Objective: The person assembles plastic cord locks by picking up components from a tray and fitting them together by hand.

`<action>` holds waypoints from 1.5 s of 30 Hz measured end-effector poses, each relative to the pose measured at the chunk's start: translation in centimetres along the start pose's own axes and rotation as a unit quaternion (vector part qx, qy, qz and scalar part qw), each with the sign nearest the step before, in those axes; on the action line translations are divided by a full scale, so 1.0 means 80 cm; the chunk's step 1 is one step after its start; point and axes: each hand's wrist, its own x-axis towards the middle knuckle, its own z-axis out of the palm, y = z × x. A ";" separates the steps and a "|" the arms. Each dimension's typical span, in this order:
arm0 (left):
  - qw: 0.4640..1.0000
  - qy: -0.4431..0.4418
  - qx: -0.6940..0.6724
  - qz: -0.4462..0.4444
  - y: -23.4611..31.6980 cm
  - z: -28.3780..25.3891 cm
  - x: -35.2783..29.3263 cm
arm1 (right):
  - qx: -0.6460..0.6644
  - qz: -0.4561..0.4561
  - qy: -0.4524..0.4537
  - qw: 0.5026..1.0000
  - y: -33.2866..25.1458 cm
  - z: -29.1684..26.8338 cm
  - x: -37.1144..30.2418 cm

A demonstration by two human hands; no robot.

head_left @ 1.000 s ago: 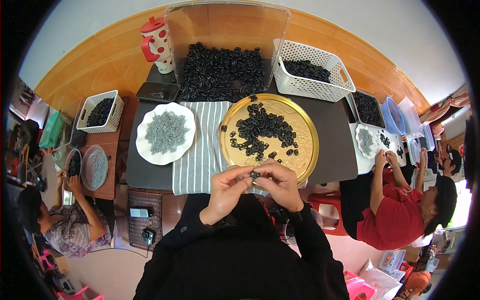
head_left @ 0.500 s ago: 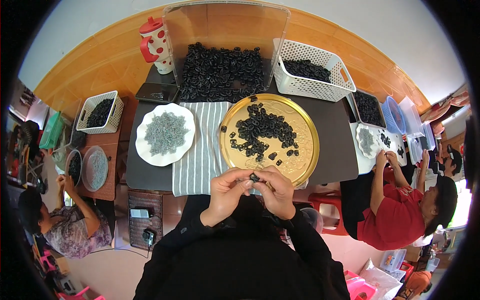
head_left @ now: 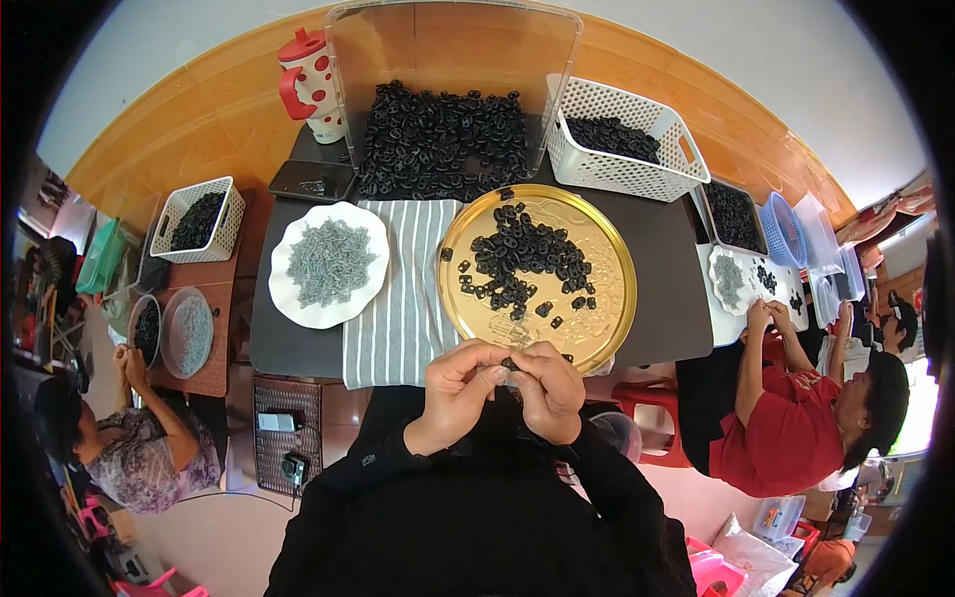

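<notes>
My left hand (head_left: 458, 393) and my right hand (head_left: 549, 395) meet just over the near edge of a round gold tray (head_left: 603, 333). Both pinch one small black plastic piece (head_left: 509, 364) between thumbs and fingertips; the fingers cover most of it. On the tray lies a loose pile of small black two-holed plastic pieces (head_left: 527, 254), with several strays around it. A white scalloped plate (head_left: 283, 284) to the left bears a heap of thin silvery screw-like pieces (head_left: 331, 261). Between plate and tray lies a grey-and-white striped cloth (head_left: 398, 343), partly under the tray.
Behind the tray stands a clear bin (head_left: 453, 50) of black pieces, with a white perforated basket (head_left: 617, 179) to its right. A spotted tumbler (head_left: 320, 90) and a dark phone-like slab (head_left: 310, 180) stand back left. People work at side tables on the left (head_left: 149, 448) and right (head_left: 796, 428).
My hands stay together on the black piece, with the fingers shifted slightly around it. A black piece at the tray's near rim beside my right hand now shows.
</notes>
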 end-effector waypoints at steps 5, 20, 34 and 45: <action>0.997 -0.004 -0.068 -0.035 -0.005 -0.005 -0.002 | 0.061 0.046 -0.029 0.997 -0.002 -0.003 0.001; 0.998 0.010 -0.025 -0.062 0.009 -0.036 0.007 | -0.137 0.142 -0.040 0.980 0.104 -0.147 0.254; 0.991 -0.025 -0.030 -0.129 0.000 -0.044 0.006 | -0.329 0.069 -0.279 0.899 0.118 -0.045 0.127; 0.990 -0.040 -0.025 -0.129 -0.003 -0.029 0.005 | -0.353 0.081 -0.256 0.896 0.126 -0.045 0.133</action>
